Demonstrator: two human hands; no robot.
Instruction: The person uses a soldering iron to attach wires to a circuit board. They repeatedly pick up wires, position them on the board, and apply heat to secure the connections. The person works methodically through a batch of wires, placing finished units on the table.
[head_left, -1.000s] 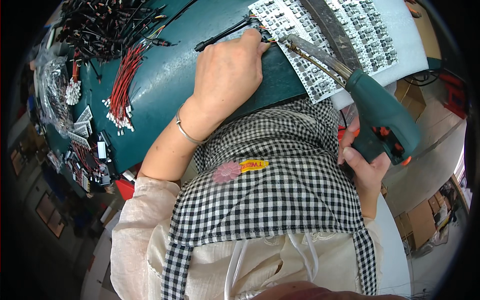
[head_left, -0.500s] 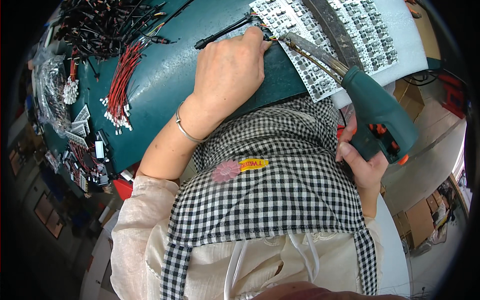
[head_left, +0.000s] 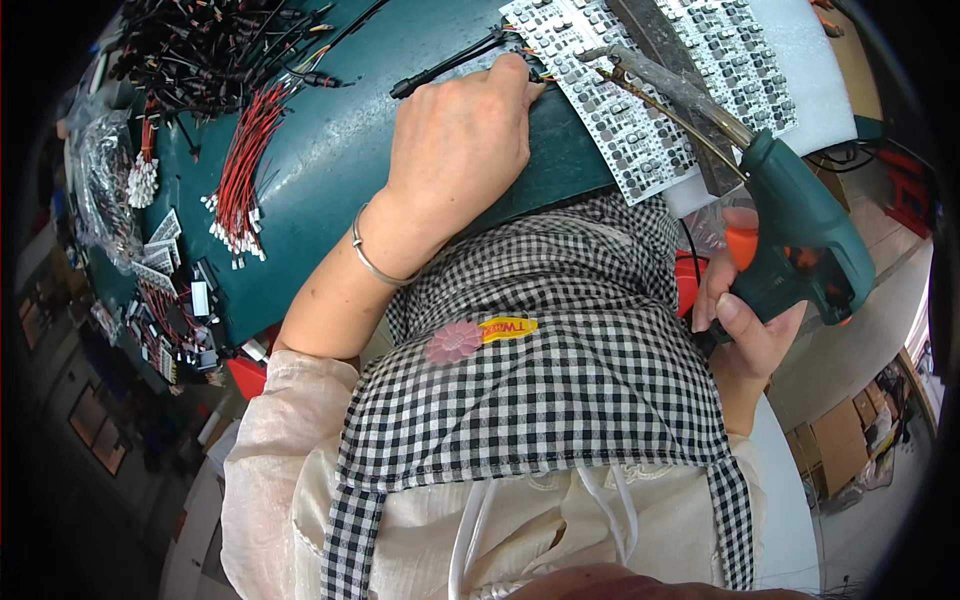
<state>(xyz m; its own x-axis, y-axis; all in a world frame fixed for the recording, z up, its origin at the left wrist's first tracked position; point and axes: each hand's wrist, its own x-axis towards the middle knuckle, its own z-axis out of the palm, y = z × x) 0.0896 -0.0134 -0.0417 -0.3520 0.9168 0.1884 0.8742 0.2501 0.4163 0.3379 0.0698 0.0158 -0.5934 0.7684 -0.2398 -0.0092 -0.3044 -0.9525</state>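
My left hand [head_left: 465, 140] is closed in a pinch at the left edge of a panel of white circuit boards [head_left: 625, 150]. Thin coloured wires [head_left: 545, 77] show just beyond its fingertips; most of what it holds is hidden beneath the fingers. Beside it, a black cable [head_left: 445, 72] with a plug end lies on the green table, its wires reaching the panel's edge. My right hand [head_left: 745, 325] grips the handle of a green soldering gun [head_left: 815, 215] with an orange trigger. The gun's tip is over the panel, apart from the left hand.
A dark metal bar [head_left: 680, 75] lies across the panel, which rests on white foam [head_left: 825, 90]. On the green table [head_left: 310, 190], bundled red wires with white plugs [head_left: 250, 170], a heap of black cables [head_left: 200, 60] and a clear plastic bag [head_left: 100, 190] sit to the left.
The soldering gun has moved right and its tip has come away from the wires by my left hand. My right hand shifted with it; the left hand stays in place.
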